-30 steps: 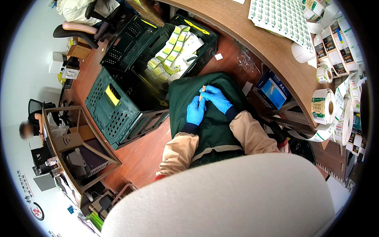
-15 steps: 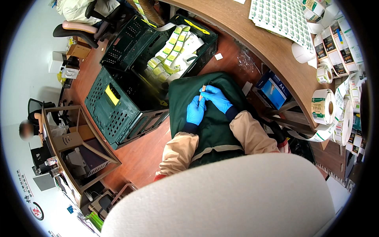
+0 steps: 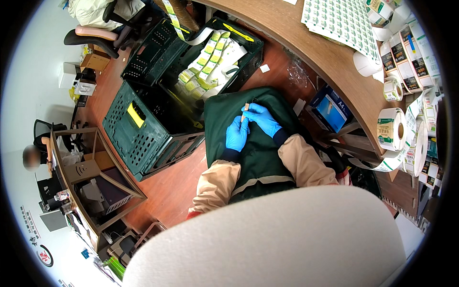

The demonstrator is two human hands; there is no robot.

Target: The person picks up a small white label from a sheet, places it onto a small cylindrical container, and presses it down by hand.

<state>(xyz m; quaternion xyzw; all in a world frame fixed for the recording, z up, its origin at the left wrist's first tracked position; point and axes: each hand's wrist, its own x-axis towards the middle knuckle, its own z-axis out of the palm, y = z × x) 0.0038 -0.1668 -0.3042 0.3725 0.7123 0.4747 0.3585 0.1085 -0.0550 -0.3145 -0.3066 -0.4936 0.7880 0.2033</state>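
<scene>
1. I have the left hand point(image 3: 235, 135) and right hand point(image 3: 260, 118), both blue-gloved, over the lap; the fingers of both pinch a small tan stick point(image 3: 246, 107) between them.
2. Green cloth point(image 3: 267, 162) spreads beneath them. The near crate point(image 3: 138, 150) stands just beside it on the left; the table point(image 3: 330, 62) has its edge to the upper right, apart from my hands.
3. Floor point(image 3: 165, 203) gives some room between that crate and the left sleeve point(image 3: 215, 186).
4. Against a second ago, a label strip point(image 3: 172, 16) now dangles from the top, curving to the far crate point(image 3: 254, 50); hands and stick look unmoved.
5. Fingers cover the stick's lower end. A pale rounded shape point(image 3: 277, 234), which I can't identify, blocks the bottom.
</scene>
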